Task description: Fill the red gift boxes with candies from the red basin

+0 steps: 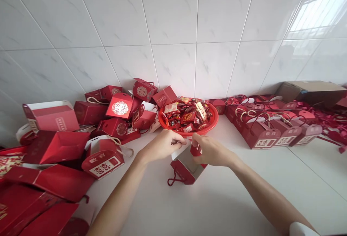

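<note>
Pinching open box (182,172) at white flap (178,152) w/ L hand (166,144); curling R hand (213,151) fingers over R side, can't tell if gripping. Working on table (233,199), just in front of candy (189,116) bowl (215,121), btwn box heap (119,105) (L) & box rows (255,134) (R).

Bare left forearm (121,192) and right forearm (260,186) converge from the lower edge toward the frame's centre. Left hand (166,144): fingers curled, tips toward the right. Right hand (213,151): fingers bent, tips toward the left hand.
</note>
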The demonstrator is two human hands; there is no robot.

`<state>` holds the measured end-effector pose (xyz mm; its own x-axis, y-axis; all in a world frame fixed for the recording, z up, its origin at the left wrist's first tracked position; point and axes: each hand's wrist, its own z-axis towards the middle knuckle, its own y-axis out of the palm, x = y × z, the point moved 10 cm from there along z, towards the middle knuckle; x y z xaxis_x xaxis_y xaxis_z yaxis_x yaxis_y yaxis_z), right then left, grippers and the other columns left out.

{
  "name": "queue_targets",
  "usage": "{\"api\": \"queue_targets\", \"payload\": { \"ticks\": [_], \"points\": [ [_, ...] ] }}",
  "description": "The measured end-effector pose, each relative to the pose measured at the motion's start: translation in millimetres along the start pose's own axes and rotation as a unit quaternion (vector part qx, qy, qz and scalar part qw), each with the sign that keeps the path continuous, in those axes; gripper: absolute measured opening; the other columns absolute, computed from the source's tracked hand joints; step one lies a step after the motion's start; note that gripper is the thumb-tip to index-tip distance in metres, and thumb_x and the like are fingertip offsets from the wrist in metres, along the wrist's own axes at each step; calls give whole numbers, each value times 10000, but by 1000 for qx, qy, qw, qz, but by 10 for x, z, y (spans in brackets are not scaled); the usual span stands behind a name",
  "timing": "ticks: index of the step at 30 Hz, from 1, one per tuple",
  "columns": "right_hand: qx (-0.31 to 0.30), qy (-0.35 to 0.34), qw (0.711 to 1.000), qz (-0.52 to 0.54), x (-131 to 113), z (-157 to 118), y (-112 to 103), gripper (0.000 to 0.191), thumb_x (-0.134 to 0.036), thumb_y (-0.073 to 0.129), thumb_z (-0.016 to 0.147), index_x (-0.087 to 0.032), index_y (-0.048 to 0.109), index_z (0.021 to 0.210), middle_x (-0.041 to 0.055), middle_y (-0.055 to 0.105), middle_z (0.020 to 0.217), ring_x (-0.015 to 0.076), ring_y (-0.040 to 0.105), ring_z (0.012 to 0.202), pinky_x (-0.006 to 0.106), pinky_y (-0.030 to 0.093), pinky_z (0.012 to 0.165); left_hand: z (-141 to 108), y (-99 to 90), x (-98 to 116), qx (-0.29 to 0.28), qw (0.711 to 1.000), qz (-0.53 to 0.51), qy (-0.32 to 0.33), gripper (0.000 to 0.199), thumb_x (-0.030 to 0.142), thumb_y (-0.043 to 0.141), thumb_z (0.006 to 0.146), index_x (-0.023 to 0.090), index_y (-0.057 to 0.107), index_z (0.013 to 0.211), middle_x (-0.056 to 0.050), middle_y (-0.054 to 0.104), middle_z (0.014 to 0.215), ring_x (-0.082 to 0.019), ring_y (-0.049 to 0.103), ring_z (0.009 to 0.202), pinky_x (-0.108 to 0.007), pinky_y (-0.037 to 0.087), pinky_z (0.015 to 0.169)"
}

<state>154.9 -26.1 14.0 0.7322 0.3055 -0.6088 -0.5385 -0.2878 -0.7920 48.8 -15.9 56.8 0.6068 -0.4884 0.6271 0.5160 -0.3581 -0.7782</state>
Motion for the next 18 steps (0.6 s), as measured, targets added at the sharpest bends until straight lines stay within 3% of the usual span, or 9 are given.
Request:
{"api": "queue_targets", "payload": {
  "ticks": [3,6,9,11,14,18],
  "points": [
    [-39,-12,993,106,109,93,-30,189,-183,630,732,-214,453,790,-23,570,780,116,507,635,241,378,542,3,22,-200,-7,1000,0,-26,260,225,546,836,207,802,876,-28,780,855,-217,656,799,-293,479,718],
    [-84,-32,970,226,194,183,-64,168,-230,637,737,-202,472,749,-31,540,746,110,522,645,234,445,547,-28,61,-406,-46,995,45,-74,281,336,615,810,208,792,987,-43,782,977,-249,681,851,-313,499,744],
    [-109,-25,955,275,321,256,-49,174,-251,665,715,-198,503,752,-29,539,731,121,537,671,236,502,551,-118,131,-577,-124,981,79,-129,635,510,754,688,238,695,1259,-62,732,1170,-281,688,950,-316,520,771],
    [-121,-11,957,264,406,281,1,149,-229,664,715,-191,527,758,-14,567,746,133,563,692,243,528,557,-190,173,-620,-173,970,88,-144,867,589,800,614,266,594,1391,-72,674,1304,-320,643,1128,-332,518,880],
    [-130,23,974,182,504,270,89,97,-195,644,756,-182,548,755,5,603,743,140,588,656,246,503,542,-254,221,-623,-212,962,93,-142,1006,628,813,575,283,495,1466,-79,576,1456,-356,532,1314,-361,478,996],
    [-52,28,998,-4,460,216,-9,108,-221,681,817,-177,615,745,30,652,756,169,604,725,250,416,589,-249,309,-687,-223,957,103,-156,967,581,841,527,286,525,1391,-109,623,1367,-376,596,1225,-389,510,917]
  ]
}}
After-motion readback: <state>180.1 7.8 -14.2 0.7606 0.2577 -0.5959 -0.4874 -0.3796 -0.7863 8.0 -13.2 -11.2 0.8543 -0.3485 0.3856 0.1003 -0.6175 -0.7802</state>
